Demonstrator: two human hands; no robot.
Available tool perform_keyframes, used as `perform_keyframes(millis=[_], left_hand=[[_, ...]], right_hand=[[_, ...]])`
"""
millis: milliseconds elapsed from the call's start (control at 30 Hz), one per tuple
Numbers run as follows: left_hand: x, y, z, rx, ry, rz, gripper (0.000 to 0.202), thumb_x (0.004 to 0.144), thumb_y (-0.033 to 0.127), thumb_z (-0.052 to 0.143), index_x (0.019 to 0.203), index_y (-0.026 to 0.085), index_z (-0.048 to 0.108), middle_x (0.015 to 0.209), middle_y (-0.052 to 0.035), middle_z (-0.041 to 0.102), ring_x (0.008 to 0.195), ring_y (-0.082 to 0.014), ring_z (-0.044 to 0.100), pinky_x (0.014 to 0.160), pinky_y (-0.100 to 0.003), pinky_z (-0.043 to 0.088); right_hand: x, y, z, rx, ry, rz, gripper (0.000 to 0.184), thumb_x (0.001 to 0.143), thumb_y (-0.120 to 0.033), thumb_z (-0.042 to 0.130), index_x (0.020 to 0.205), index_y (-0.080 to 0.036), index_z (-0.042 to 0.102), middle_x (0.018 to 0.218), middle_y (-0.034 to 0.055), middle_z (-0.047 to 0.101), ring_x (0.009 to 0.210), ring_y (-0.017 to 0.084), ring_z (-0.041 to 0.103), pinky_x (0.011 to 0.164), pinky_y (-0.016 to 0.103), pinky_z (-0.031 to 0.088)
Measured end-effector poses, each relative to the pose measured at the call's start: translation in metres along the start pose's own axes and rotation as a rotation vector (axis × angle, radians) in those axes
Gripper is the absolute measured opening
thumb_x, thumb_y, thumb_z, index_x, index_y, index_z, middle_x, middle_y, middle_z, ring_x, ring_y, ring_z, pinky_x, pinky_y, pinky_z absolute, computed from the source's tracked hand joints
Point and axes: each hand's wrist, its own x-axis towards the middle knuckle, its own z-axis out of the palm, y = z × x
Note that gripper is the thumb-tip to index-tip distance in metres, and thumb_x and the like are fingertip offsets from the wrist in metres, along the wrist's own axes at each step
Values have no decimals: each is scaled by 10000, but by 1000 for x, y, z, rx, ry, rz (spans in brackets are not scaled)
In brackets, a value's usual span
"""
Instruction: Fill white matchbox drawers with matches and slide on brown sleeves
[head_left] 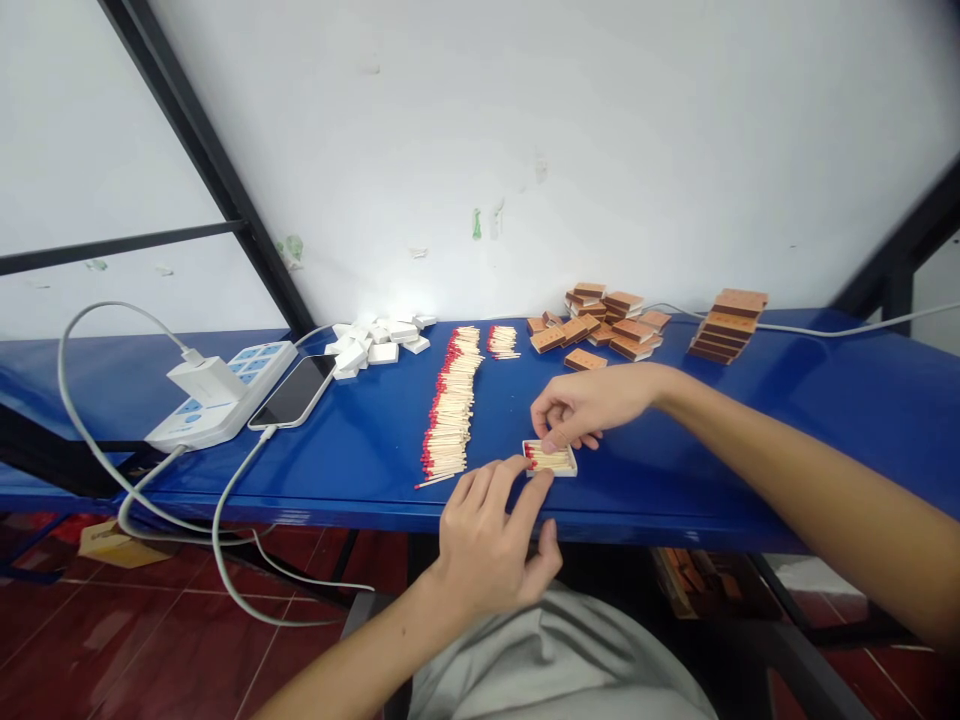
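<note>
A small white matchbox tray (pixel 572 471) lies on the blue tabletop near its front edge, with red-tipped matches (pixel 551 457) inside. My left hand (pixel 495 530) reaches in from below, fingers apart, with fingertips at the tray's left end and front side. Over the tray's back side is my right hand (pixel 596 408), its fingers curled and the thumb down at the matches. Whatever its fingertips hold is hidden. To the left runs a long row of loose matches (pixel 452 405), heads facing left. A smaller match pile (pixel 502 341) sits behind.
White trays (pixel 382 340) are heaped at the back left, near a phone (pixel 294 390) and a power strip (pixel 225 395) with cables. Brown matchbox sleeves (pixel 592 325) lie scattered at the back; more stand in a leaning stack (pixel 729 325) at right. Black frame posts (pixel 202 150) flank the table (pixel 345 430).
</note>
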Motion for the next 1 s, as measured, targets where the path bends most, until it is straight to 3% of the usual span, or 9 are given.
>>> perform_keyframes(millis=[167,433,633,867,1000], left_hand=[[0,0,0,8,13,5,420,814,238,561,1216,131,622,1239,-175,589,1033,-304,599,824,-425,514],[1,1,0,18,39,3,392,826,242,537,1195,141,626,1083,-151,614,920,-270,603,748,-405,522],[1,1,-1,24,31,5,373,826,249,534,1170,146,635,1125,-152,618,962,-278,609,784,-408,526],[1,1,-1,22,30,3,387,823,247,542,1180,127,631,1104,-155,622,950,-284,609,777,-411,520],[1,2,-1,20,21,-8,372,824,251,542,1167,139,634,1108,-150,626,960,-282,609,788,-409,519]], right_hand=[[0,-3,3,-33,23,-3,493,824,-626,616,923,-143,626,717,35,663,591,140,596,564,255,435],[7,-5,12,-255,191,-40,535,791,-700,609,782,-165,631,658,4,605,575,112,477,538,253,313],[6,-3,8,-222,141,-46,564,791,-712,592,846,-156,664,662,5,609,597,123,491,556,263,304],[5,-5,5,-201,95,-10,557,681,-672,726,870,-153,652,688,-12,610,597,114,492,561,255,313],[2,-6,4,-169,76,-28,525,752,-654,676,886,-147,655,697,-1,613,611,121,502,569,254,324]])
